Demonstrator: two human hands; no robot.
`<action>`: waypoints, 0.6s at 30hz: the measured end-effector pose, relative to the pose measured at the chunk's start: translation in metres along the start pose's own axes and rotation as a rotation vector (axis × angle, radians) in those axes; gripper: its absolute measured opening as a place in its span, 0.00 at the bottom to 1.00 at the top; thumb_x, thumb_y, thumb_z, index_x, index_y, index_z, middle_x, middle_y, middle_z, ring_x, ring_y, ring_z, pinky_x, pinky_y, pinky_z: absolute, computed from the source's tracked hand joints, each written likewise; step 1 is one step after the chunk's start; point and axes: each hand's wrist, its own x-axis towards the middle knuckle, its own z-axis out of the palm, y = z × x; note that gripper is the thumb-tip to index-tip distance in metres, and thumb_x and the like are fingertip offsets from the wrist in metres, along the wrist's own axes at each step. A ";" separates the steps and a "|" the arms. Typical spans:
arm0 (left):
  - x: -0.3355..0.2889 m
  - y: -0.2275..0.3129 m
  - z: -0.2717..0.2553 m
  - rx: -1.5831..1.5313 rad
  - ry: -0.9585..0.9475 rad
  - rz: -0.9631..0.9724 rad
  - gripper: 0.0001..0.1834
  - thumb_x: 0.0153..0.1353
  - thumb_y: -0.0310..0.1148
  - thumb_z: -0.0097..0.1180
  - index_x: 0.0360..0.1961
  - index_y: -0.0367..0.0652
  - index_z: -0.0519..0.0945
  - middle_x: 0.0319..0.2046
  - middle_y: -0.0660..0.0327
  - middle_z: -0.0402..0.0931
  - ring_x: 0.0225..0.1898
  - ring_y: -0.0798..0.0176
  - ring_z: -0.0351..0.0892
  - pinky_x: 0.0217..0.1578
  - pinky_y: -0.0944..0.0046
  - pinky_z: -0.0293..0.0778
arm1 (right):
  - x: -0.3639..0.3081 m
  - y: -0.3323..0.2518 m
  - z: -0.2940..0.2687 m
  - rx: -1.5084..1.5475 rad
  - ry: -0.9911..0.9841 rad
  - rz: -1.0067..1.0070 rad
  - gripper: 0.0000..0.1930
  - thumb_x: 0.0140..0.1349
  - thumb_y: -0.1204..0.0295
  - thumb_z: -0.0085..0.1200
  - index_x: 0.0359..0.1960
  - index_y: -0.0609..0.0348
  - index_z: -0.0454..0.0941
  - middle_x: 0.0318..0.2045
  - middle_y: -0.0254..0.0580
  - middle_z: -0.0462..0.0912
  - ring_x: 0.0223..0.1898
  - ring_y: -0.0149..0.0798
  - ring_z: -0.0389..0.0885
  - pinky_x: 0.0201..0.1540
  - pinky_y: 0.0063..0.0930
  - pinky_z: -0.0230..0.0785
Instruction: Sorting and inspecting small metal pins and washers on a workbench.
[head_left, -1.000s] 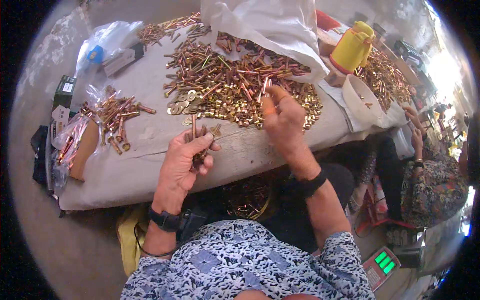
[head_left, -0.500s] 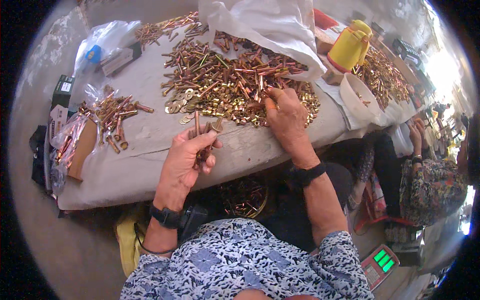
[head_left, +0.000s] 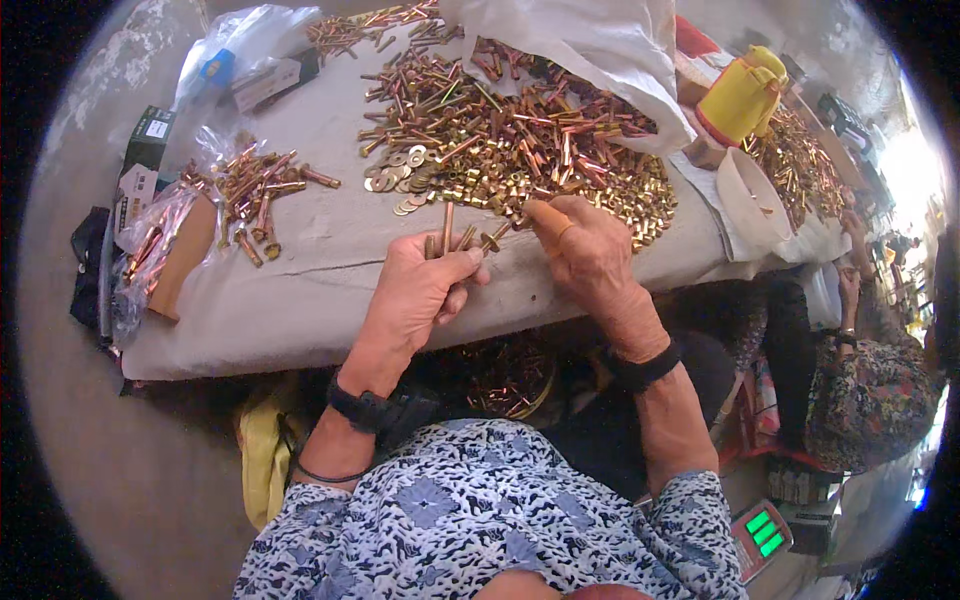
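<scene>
My left hand is closed round several brass-coloured bolts, their shafts sticking up past the thumb. One of these bolts carries a flat washer and points toward my right hand. My right hand is closed in a pinch near that bolt's end, at the front edge of the pile; what its fingertips hold is too small to make out. Just beyond both hands lie loose washers, short metal sleeves or nuts and a heap of long bolts.
A white sack drapes over the heap. Right of it stand a yellow jug and a white tub. Bolt groups and a cardboard piece lie left. Another person sits at right, near a scale.
My right hand has come back from the pile toward the left hand. The left hand's bolts have tilted, one now pointing at the right fingertips. The whole view has shifted slightly.
</scene>
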 end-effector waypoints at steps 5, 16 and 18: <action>0.001 -0.003 0.001 0.047 -0.003 0.014 0.06 0.54 0.31 0.56 0.30 0.39 0.75 0.20 0.62 0.76 0.10 0.77 0.61 0.07 0.77 0.52 | -0.004 0.000 0.001 0.059 0.034 -0.001 0.13 0.46 0.77 0.53 0.37 0.53 0.77 0.28 0.43 0.76 0.27 0.45 0.77 0.26 0.34 0.70; 0.000 -0.002 0.005 0.198 0.030 0.032 0.07 0.52 0.30 0.56 0.30 0.39 0.76 0.19 0.63 0.76 0.10 0.78 0.62 0.08 0.77 0.54 | -0.009 -0.002 -0.010 0.163 0.027 0.059 0.14 0.46 0.82 0.55 0.37 0.57 0.77 0.30 0.46 0.77 0.28 0.46 0.78 0.28 0.32 0.71; 0.000 -0.002 0.006 0.203 0.013 0.035 0.07 0.52 0.31 0.56 0.30 0.39 0.76 0.19 0.63 0.76 0.10 0.78 0.62 0.08 0.77 0.54 | -0.011 0.002 -0.012 0.146 0.044 0.031 0.14 0.46 0.82 0.55 0.38 0.57 0.77 0.30 0.46 0.77 0.28 0.46 0.78 0.28 0.32 0.71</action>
